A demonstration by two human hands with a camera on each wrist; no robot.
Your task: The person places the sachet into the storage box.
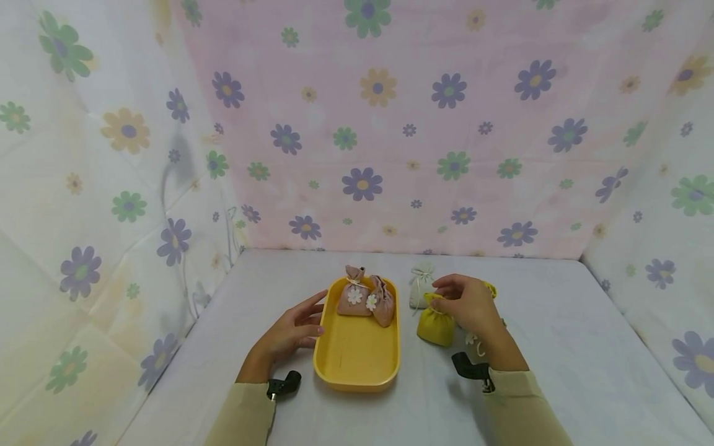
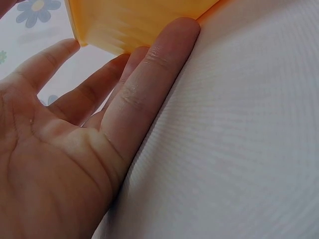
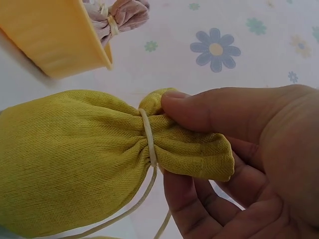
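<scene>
My right hand (image 1: 467, 305) pinches the gathered neck of a yellow drawstring pouch (image 1: 436, 327), right of the tray. In the right wrist view the pouch (image 3: 75, 159) hangs from thumb and fingers, a pale cord tied round its neck. My left hand (image 1: 292, 331) is spread along the left side of a yellow tray (image 1: 357, 356). Its fingertips touch the tray's outer wall (image 2: 134, 25) in the left wrist view. Two pinkish pouches with white flowers lie at the tray's far end: one upright pouch (image 1: 351, 303) and one leaning pouch (image 1: 384, 306).
A whitish pouch (image 1: 421, 288) stands on the table (image 1: 569, 322) behind the yellow one. Part of another yellow item (image 1: 491, 288) shows behind my right hand, and pale cord loops (image 1: 480, 348) lie under the wrist. Flowered cloth (image 1: 390, 124) walls the table at back and sides.
</scene>
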